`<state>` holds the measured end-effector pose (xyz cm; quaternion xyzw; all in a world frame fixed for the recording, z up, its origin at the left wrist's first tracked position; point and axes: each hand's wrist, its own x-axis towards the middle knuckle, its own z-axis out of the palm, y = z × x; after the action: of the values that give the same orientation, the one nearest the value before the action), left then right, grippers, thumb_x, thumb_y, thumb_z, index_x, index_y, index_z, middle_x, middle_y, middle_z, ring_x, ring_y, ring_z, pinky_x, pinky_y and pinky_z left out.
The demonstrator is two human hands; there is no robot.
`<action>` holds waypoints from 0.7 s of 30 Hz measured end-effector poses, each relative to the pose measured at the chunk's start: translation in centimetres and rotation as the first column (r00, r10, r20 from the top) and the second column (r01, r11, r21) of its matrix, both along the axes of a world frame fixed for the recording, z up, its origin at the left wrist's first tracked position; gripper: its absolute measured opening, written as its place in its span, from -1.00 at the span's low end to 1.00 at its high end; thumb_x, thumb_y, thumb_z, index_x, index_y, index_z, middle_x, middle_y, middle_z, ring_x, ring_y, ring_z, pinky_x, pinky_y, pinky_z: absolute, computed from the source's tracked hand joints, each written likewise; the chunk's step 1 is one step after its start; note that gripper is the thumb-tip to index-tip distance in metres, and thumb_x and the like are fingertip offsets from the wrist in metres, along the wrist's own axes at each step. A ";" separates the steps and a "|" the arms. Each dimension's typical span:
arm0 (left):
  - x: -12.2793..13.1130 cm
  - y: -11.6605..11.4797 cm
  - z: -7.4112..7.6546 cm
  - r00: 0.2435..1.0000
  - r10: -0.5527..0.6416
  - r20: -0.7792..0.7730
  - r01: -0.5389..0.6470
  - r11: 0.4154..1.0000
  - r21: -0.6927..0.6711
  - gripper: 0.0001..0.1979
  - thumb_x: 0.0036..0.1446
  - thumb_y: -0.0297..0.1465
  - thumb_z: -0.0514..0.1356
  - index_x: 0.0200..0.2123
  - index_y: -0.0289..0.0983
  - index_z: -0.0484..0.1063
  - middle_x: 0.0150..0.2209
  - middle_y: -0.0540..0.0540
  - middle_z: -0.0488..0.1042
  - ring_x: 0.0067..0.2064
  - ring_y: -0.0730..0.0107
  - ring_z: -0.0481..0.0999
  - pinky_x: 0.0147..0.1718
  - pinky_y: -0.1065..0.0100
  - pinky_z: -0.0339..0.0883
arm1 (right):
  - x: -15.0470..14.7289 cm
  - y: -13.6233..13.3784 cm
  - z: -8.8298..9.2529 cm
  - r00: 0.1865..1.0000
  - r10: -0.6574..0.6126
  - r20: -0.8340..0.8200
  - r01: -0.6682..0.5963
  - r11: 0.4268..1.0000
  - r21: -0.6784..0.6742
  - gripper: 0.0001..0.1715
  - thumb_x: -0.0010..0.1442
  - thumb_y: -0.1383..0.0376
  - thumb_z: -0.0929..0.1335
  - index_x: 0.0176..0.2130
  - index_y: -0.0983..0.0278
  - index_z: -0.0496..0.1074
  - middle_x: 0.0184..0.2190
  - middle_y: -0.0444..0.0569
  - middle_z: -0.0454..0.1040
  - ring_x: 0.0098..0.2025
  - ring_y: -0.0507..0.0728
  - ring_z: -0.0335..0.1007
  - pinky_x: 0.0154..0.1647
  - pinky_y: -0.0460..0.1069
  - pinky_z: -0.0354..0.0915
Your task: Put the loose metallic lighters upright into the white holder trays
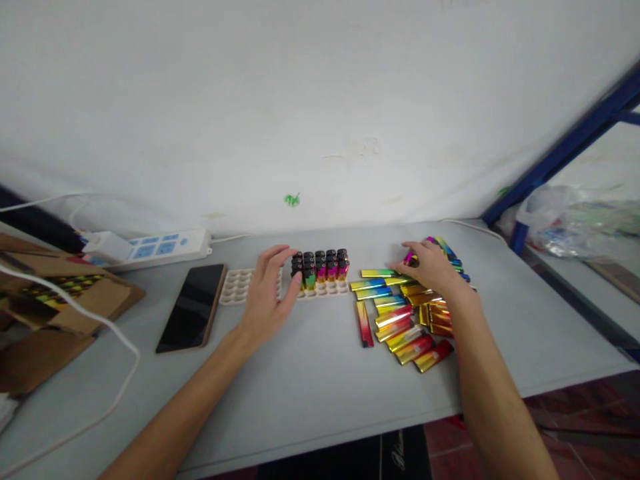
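A white tray (239, 285) with round sockets lies on the grey table (310, 380), and several lighters (321, 265) stand upright in its right half. My left hand (267, 293) rests on the tray's middle with fingers spread, the fingertips touching the leftmost standing lighters. A heap of shiny multicoloured lighters (405, 320) lies flat to the right. My right hand (427, 268) is over the back of that heap, fingers curled around a pink lighter (410, 257).
A black phone (193, 307) lies left of the tray. Behind it sits a white power strip (150, 248) with cables. Cardboard boxes (60, 293) stand at the far left. A blue frame (565, 150) and plastic bags (580, 220) are at the right.
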<state>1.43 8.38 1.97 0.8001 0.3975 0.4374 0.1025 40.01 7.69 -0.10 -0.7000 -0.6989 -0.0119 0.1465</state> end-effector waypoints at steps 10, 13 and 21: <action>-0.2 0.0 0.1 1.000 0.004 0.002 -0.003 0.999 -0.042 -0.65 0.42 -0.29 0.13 0.22 -0.19 0.35 0.19 -0.24 0.42 0.25 0.09 0.44 0.20 0.01 0.44 | -2.9 0.9 -0.4 0.990 0.084 -0.109 -0.066 0.986 0.155 -0.30 0.20 0.05 0.54 0.23 0.27 0.47 0.07 0.25 0.47 0.12 0.47 0.46 0.26 0.43 0.29; -0.2 -0.2 0.4 1.000 -0.019 -0.001 0.019 0.999 -0.045 -0.65 0.44 -0.26 0.10 0.22 -0.19 0.35 0.21 -0.25 0.42 0.26 0.09 0.43 0.23 0.00 0.40 | -3.9 1.2 0.1 0.944 0.224 -0.244 -0.171 0.961 0.218 -0.50 0.26 0.27 0.46 0.18 0.26 0.49 0.13 0.23 0.44 0.14 0.39 0.48 0.20 0.31 0.43; -0.3 -1.8 1.5 0.982 0.016 0.190 -0.049 0.984 0.174 -0.83 0.40 -0.33 0.12 -0.10 -0.19 0.51 -0.20 -0.11 0.56 -0.13 0.18 0.55 -0.08 0.17 0.42 | -8.0 -0.6 3.7 0.615 0.309 -0.726 -0.033 0.929 0.367 -0.38 0.22 0.11 0.53 0.21 0.16 0.44 0.08 0.10 0.55 -0.10 0.21 0.61 0.00 0.22 0.62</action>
<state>1.17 6.62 3.51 0.7546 0.3584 0.5462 0.0607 31.96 7.11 3.63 -0.5326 -0.6209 0.1909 0.5426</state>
